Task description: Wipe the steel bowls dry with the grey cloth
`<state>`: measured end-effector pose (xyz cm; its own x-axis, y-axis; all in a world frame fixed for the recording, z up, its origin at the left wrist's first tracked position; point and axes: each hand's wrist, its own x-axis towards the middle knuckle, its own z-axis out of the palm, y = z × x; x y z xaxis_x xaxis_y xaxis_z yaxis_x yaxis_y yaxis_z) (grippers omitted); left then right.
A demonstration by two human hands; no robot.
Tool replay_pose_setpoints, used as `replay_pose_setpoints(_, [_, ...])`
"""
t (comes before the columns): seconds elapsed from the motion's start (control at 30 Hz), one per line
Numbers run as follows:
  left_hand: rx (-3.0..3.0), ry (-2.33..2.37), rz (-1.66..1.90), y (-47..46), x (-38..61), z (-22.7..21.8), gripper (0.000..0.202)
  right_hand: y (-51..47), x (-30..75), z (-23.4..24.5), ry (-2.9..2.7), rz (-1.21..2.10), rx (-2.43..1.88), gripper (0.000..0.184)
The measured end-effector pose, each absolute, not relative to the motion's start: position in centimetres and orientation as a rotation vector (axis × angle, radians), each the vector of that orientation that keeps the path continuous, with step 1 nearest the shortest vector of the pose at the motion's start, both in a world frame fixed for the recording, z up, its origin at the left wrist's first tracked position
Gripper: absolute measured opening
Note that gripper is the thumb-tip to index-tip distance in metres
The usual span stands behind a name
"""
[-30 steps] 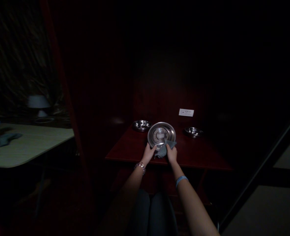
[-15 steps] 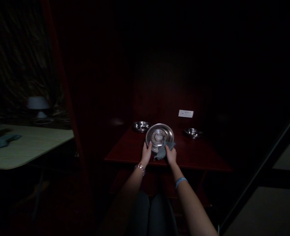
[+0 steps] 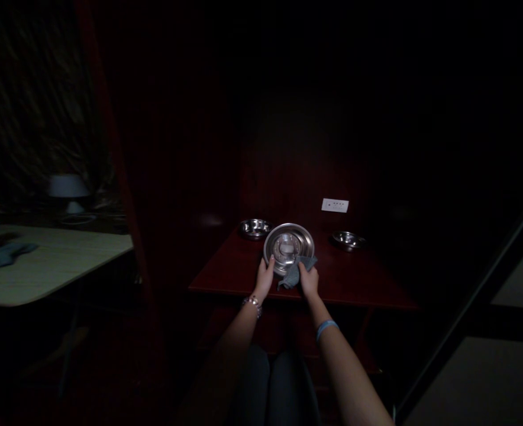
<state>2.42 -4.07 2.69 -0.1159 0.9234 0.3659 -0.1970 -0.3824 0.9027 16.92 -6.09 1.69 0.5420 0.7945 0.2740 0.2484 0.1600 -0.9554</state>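
A round stainless steel bowl (image 3: 303,241) is tilted so that its inside faces me, above the front part of a dark red desk (image 3: 230,275). My left hand (image 3: 265,278) grips its lower left rim, thumb on the inner side. At the lower right rim, my right hand (image 3: 309,280) is closed on a grey-green cloth (image 3: 291,276) that lies against the metal. A pale patch shows at the middle of the bowl's base. The fingers behind the rim and inside the cloth are hidden.
Two more steel bowls stand on the desk, one at the back left (image 3: 255,228) and one at the right (image 3: 348,240). A white wall socket (image 3: 335,205) is behind. Leftward are a pale table (image 3: 84,251) with a cloth (image 3: 13,253) and a lamp (image 3: 68,186).
The bowl and both hands have shifted very slightly to the right. My grip on the bowl and the cloth looks the same.
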Motion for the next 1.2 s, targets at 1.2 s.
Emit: replay_pose_setpoints(1.2, [1.274,0.843,1.629,-4.29,2.45,2.7,0.038,-5.77,17.15,1.28,-0.977,0.513,-1.374,0.034])
